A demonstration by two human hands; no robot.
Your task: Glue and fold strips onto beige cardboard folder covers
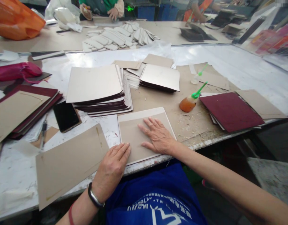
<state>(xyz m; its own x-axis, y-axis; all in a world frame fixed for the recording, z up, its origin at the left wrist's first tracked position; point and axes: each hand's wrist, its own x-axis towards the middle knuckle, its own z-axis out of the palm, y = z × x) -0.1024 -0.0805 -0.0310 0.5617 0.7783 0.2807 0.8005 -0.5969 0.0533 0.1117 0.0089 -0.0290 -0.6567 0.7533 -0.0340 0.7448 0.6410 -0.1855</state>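
A tan card panel with a paler border (134,120) lies at the table's front edge. My right hand (157,136) rests flat on it, fingers spread and pointing left. My left hand (112,167) lies palm down with fingers together over the panel's lower left corner, a dark bracelet on the wrist. Neither hand holds anything. A larger loose tan sheet (66,162) lies just left of my left hand.
A tall stack of tan and maroon boards (97,87) stands behind the panel, a smaller stack (159,78) further right. An orange glue bottle with a green nozzle (189,101), maroon covers (230,111), a black phone (65,116). Other people's hands work at the far side.
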